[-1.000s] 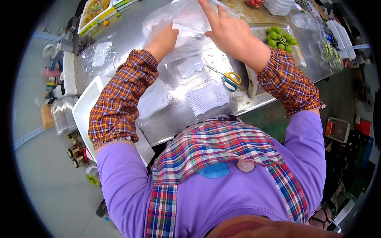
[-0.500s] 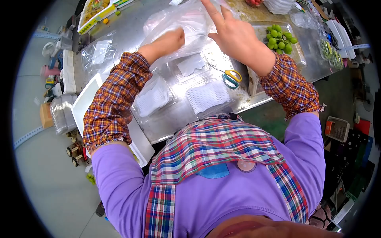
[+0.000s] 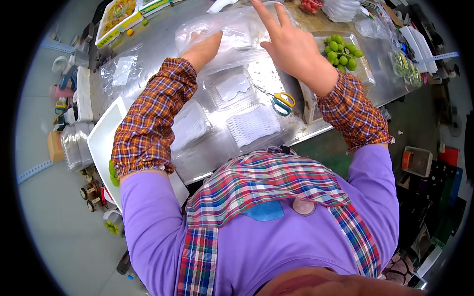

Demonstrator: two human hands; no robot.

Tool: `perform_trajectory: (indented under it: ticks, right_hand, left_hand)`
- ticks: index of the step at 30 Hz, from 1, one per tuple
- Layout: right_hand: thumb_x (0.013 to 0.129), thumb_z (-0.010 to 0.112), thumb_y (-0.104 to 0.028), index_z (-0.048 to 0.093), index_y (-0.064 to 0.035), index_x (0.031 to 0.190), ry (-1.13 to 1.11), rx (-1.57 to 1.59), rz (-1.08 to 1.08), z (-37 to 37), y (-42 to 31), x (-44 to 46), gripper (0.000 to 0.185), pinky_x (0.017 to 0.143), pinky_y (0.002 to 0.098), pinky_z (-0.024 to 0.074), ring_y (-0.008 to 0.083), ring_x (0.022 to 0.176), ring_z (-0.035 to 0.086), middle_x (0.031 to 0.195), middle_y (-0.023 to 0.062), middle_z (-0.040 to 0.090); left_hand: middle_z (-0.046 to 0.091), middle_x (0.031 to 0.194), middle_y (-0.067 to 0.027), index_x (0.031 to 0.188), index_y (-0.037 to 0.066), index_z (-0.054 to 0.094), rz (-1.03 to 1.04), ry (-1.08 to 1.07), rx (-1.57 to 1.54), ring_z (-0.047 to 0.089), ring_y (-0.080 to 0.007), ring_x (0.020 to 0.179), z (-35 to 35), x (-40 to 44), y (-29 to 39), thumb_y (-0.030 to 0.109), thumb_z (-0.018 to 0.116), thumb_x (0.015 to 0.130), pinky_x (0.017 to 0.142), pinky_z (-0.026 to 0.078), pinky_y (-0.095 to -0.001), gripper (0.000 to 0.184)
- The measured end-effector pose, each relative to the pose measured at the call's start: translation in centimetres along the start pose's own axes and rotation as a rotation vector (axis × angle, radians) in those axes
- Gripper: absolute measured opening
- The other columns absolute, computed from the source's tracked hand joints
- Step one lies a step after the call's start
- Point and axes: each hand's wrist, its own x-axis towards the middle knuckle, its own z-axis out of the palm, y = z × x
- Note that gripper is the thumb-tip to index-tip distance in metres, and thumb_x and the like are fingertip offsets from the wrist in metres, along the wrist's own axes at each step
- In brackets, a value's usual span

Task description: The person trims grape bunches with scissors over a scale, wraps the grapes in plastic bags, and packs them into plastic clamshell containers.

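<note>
My left hand (image 3: 205, 51) reaches in at the near left edge of a clear plastic bag (image 3: 234, 54); wrinkled film blurs its fingers, so their grip cannot be told. White and pinkish sheets show through the bag. Over the bag's right end, my right hand (image 3: 294, 47) is open, two fingers stretched apart and the thumb out. Below lie clear plastic trays, one with a smooth white liner (image 3: 233, 87) and one with a white foam net (image 3: 253, 126). Another white pad (image 3: 188, 127) lies by my left sleeve. Scissors (image 3: 281, 101) with yellow and teal handles rest beside the trays.
Green grapes (image 3: 342, 52) sit on a clear tray at the right. A box of yellow fruit (image 3: 117, 17) stands at the back left, red fruit (image 3: 311, 6) at the back. A white bin (image 3: 106, 130) is under my left arm.
My left hand has gone from a blurred, fist-like shape above the bag to reaching under its film. My right hand stays spread. The view has shifted slightly, showing more of the trays.
</note>
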Motion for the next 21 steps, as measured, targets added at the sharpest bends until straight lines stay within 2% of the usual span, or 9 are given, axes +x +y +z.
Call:
perform_trajectory:
  ticks: [3, 6, 9, 12, 14, 15, 16, 18, 21]
  right_hand:
    - [0.075, 0.069, -0.014, 0.021, -0.0127, 0.146, -0.055, 0.021, 0.075, 0.0, -0.1, 0.7, 0.086, 0.069, 0.0444, 0.0519, 0.0451, 0.093, 0.057, 0.13, 0.0312, 0.038]
    - [0.079, 0.067, -0.024, 0.031, -0.0028, 0.141, 0.08, -0.153, 0.013, 3.3, 1.8, 1.0, 0.075, 0.056, 0.0432, 0.0505, 0.0348, 0.063, 0.062, 0.08, 0.0198, 0.063]
    - [0.074, 0.072, -0.031, 0.046, -0.0057, 0.132, -0.242, -0.251, 0.135, 4.7, 4.5, 3.0, 0.069, 0.062, 0.0418, 0.051, 0.0354, 0.077, 0.063, 0.094, 0.019, 0.062]
    - [0.077, 0.068, -0.016, 0.058, -0.0087, 0.121, -0.11, -0.406, 0.144, 4.3, 5.5, 3.8, 0.046, 0.066, 0.0378, 0.0523, 0.0312, 0.087, 0.064, 0.106, 0.0181, 0.061]
    - [0.075, 0.069, -0.014, 0.037, -0.0121, 0.137, 0.296, -0.607, 0.014, 3.9, 6.2, 4.3, 0.069, 0.07, 0.0421, 0.0516, 0.0409, 0.09, 0.059, 0.124, 0.0255, 0.045]
    - [0.074, 0.069, -0.013, 0.033, -0.0131, 0.14, 0.333, -0.585, 0.01, 3.5, 6.0, 4.5, 0.075, 0.072, 0.0429, 0.0512, 0.0424, 0.091, 0.058, 0.126, 0.027, 0.042]
    - [0.074, 0.069, -0.012, 0.029, -0.0142, 0.144, 0.369, -0.563, 0.004, 3.0, 5.8, 4.6, 0.08, 0.074, 0.0438, 0.0508, 0.0438, 0.092, 0.057, 0.129, 0.0286, 0.04]
    - [0.074, 0.068, -0.011, 0.033, -0.0149, 0.142, 0.113, -0.275, 0.113, 2.0, 4.2, 4.7, 0.076, 0.076, 0.0428, 0.0498, 0.0399, 0.093, 0.058, 0.123, 0.0273, 0.047]
    - [0.076, 0.065, -0.012, 0.038, -0.0137, 0.14, -0.008, 0.288, 0.201, 4.7, 4.8, 5.6, 0.069, 0.073, 0.0425, 0.0499, 0.0345, 0.086, 0.062, 0.099, 0.0236, 0.06]
  left_hand:
    - [0.057, 0.118, -0.023, 0.128, 0.005, 0.045, 0.002, 0.083, 0.107, 0.053, -0.0372, 0.112, -0.5, 1.5, -1.4, -0.001, 0.039, 0.087, 0.099, 0.039, -0.0434, 0.041]
    - [0.054, 0.126, -0.0185, 0.123, 0.006, 0.054, -0.278, 0.072, -0.188, 0.046, -0.0325, 0.122, 1.0, 3.6, -3.0, 0.011, 0.043, 0.091, 0.1, 0.035, -0.0506, 0.034]
    - [0.054, 0.126, -0.0188, 0.119, 0.004, 0.059, -0.256, -0.3, 0.476, 0.047, -0.0296, 0.122, -1.3, 4.5, -0.8, 0.01, 0.049, 0.088, 0.099, 0.037, -0.046, 0.033]
    - [0.062, 0.111, -0.0197, 0.097, 0.004, 0.069, 0.115, 0.146, 0.527, 0.059, -0.0346, 0.104, 0.1, 3.4, -2.3, 0.008, 0.048, 0.084, 0.083, 0.047, -0.0397, 0.025]
    - [0.061, 0.114, -0.0205, 0.103, 0.002, 0.066, 0.048, -0.304, 0.297, 0.058, -0.0325, 0.106, -0.3, 4.1, -2.2, 0.007, 0.049, 0.084, 0.089, 0.045, -0.0398, 0.026]
    - [0.06, 0.115, -0.0209, 0.106, 0.001, 0.065, 0.01, -0.528, 0.178, 0.058, -0.0315, 0.107, -0.9, 4.2, -1.9, 0.006, 0.05, 0.084, 0.092, 0.044, -0.0398, 0.028]
    - [0.061, 0.111, -0.0205, 0.103, 0.0, 0.065, 0.038, -0.606, 0.123, 0.059, -0.0325, 0.103, -2.0, 3.1, -0.8, 0.007, 0.05, 0.083, 0.087, 0.046, -0.0398, 0.026]
    - [0.064, 0.104, -0.0197, 0.096, 0.0, 0.065, 0.085, -0.762, 0.012, 0.062, -0.0346, 0.096, -3.5, 0.2, 0.9, 0.007, 0.051, 0.081, 0.079, 0.049, -0.0399, 0.022]
    - [0.065, 0.098, -0.0209, 0.095, -0.001, 0.064, 0.266, -0.476, -0.079, 0.063, -0.0361, 0.091, 1.9, -2.3, -0.9, 0.009, 0.052, 0.081, 0.077, 0.049, -0.0416, 0.021]
